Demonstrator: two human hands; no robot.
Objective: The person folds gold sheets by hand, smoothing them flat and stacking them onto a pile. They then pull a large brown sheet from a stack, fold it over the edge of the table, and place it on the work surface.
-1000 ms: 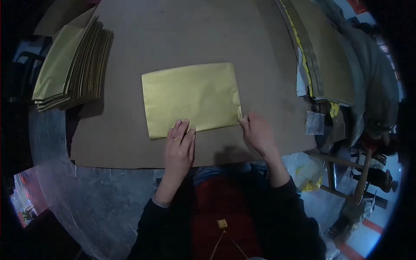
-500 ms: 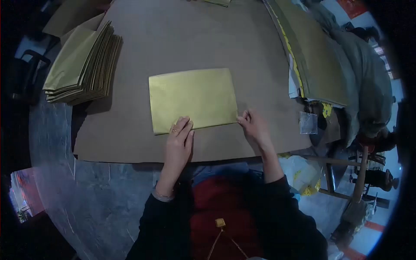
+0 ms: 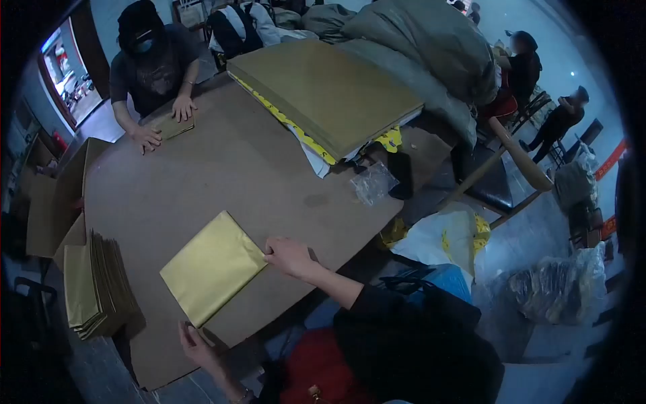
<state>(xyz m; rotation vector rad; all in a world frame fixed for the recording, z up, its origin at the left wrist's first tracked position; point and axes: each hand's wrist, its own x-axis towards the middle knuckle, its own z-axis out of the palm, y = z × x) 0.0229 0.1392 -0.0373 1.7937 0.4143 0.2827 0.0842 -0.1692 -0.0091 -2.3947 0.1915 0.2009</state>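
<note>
A folded gold paper sheet (image 3: 212, 266) lies on the brown cardboard-covered table (image 3: 222, 168). My right hand (image 3: 288, 256) pinches its right corner. My left hand (image 3: 195, 342) rests at the sheet's near corner, fingers touching the edge. A stack of folded gold sheets (image 3: 94, 283) stands to the left of the sheet, at the table's left edge.
A person in dark clothes (image 3: 151, 60) presses a brown piece on the far side of the table. A big pile of large gold sheets (image 3: 323, 91) lies at the back right. A small clear plastic bag (image 3: 372, 182) lies near the right edge. Bags and chairs stand at right.
The view has swung up and to the right, so the far side of the table and another person show. My left hand has slid from the sheet's bottom edge to its near corner.
</note>
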